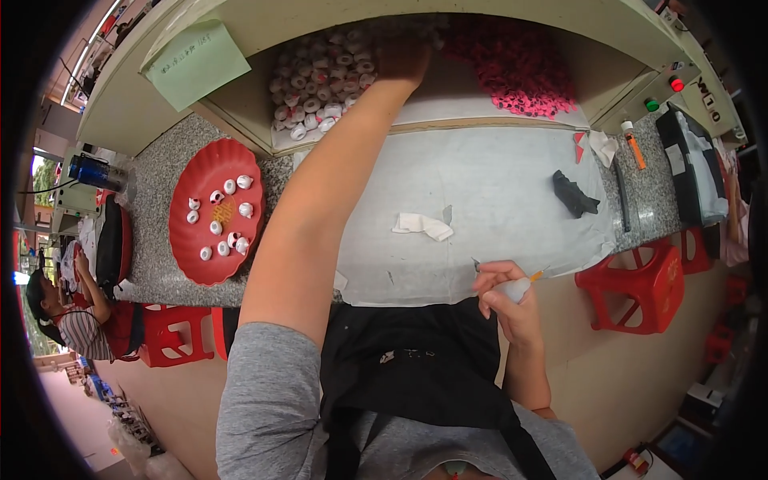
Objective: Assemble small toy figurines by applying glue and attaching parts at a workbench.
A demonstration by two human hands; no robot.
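My left arm stretches up into the shelf compartment, and my left hand point(402, 62) is at the edge of a heap of small white round pieces point(324, 76); its fingers are in shadow and cannot be made out. Close to my body, at the bench's front edge, my right hand point(512, 300) is closed round a small white squeeze bottle point(516, 290) with an orange tip. A thin dark point sticks out by its fingertips. On the left, a red scalloped plate point(182, 212) holds several white round pieces with red and dark marks.
Pink small flat pieces point(528, 80) are heaped at the shelf's right. White sheeting point(384, 272) covers the bench, with a folded white cloth point(422, 226) and a black cloth point(574, 194) on it. An orange tube point(634, 148), black box point(692, 164) and red stools point(640, 288) are rightward. Another person point(76, 308) sits far left.
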